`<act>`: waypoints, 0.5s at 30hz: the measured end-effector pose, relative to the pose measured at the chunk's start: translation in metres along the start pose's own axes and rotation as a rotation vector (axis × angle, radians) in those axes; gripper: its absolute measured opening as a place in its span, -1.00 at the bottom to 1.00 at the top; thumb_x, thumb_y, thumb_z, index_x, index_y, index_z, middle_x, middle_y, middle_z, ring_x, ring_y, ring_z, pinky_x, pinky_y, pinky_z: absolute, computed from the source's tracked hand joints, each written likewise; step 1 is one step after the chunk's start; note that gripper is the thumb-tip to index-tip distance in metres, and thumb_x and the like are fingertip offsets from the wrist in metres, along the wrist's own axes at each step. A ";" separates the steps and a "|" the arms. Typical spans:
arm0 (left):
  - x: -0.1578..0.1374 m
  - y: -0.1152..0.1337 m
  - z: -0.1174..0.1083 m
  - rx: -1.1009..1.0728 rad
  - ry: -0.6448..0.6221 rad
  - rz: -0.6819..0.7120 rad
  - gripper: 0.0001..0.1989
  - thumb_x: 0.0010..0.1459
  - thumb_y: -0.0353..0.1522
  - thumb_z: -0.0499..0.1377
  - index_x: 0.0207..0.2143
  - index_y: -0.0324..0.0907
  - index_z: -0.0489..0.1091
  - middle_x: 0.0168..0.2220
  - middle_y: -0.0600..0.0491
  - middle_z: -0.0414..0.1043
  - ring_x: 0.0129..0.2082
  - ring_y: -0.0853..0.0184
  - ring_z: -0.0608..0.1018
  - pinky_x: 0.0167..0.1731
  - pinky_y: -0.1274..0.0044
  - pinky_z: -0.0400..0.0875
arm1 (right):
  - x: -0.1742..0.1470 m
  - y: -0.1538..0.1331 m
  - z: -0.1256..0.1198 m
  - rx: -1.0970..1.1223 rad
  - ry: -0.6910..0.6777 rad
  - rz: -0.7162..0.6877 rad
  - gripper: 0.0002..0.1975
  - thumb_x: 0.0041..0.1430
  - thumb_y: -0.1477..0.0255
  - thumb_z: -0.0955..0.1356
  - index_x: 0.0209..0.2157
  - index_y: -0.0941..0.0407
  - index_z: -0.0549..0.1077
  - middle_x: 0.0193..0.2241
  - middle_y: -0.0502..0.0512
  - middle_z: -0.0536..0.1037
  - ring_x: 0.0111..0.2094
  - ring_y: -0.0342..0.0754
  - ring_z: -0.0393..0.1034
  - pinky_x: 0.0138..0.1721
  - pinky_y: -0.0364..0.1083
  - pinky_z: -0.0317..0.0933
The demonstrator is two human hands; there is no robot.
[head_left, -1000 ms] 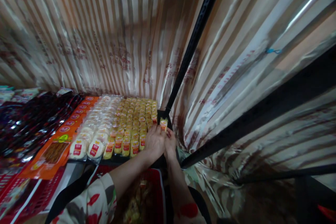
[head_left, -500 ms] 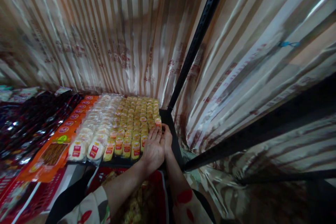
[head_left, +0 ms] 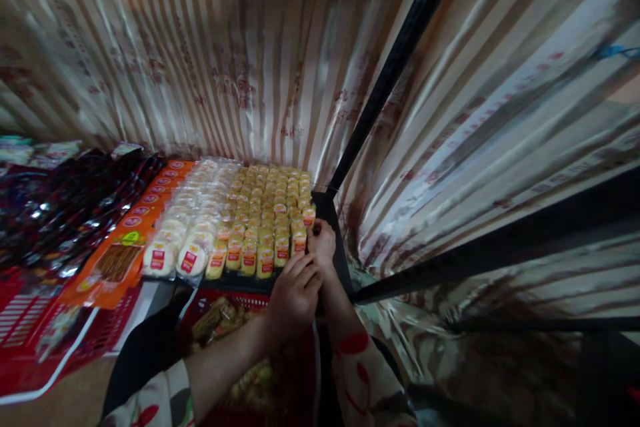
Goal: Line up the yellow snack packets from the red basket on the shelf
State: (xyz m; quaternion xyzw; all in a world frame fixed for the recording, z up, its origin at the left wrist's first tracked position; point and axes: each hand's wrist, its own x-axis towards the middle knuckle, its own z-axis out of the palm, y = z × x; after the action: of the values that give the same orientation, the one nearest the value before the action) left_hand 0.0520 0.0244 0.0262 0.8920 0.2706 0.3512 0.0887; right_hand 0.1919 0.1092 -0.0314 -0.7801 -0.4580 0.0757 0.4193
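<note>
Rows of small yellow snack packets [head_left: 265, 259] with red-and-white labels stand at the right end of a black shelf [head_left: 230, 281]. My right hand [head_left: 324, 241] is at the shelf's right corner, its fingers bent in a pinch. Its fingertips meet the right side of the front corner packet [head_left: 299, 241]; whether they grip it is unclear. My left hand [head_left: 295, 287] is just in front of the shelf edge, fingers curled together beside my right wrist. What it holds, if anything, is hidden. Below my forearms, a red basket [head_left: 245, 301] contains more wrapped yellow packets [head_left: 217, 320].
Left of the yellow packets are round white wrapped snacks [head_left: 191, 257], orange snack bags [head_left: 117, 257] and dark shiny packages [head_left: 65, 207]. Another red basket [head_left: 30, 327] with a white handle is at lower left. A black metal post [head_left: 390, 73] rises at the right corner before striped sheeting [head_left: 260, 47].
My left hand has drawn back from the packets toward me, uncovering a yellow packet at the front right corner. My right hand stays at that corner. The view has shifted slightly.
</note>
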 end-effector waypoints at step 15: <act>-0.152 -0.010 0.007 -0.190 -0.397 -0.887 -0.70 0.08 -0.53 -0.03 -0.22 -0.23 0.44 -0.14 -0.07 0.45 -0.10 0.30 0.45 -0.04 0.48 0.31 | -0.092 -0.022 -0.038 0.536 0.130 0.071 -0.67 0.15 0.27 0.21 -0.14 0.18 0.36 -0.31 0.11 0.50 -0.34 -0.13 0.39 -0.25 -0.14 0.27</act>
State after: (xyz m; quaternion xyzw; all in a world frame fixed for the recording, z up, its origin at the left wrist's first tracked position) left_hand -0.0399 -0.0494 -0.0701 0.7284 0.5689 0.1260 0.3604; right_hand 0.1440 0.0204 -0.0158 -0.6602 -0.3661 0.1585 0.6363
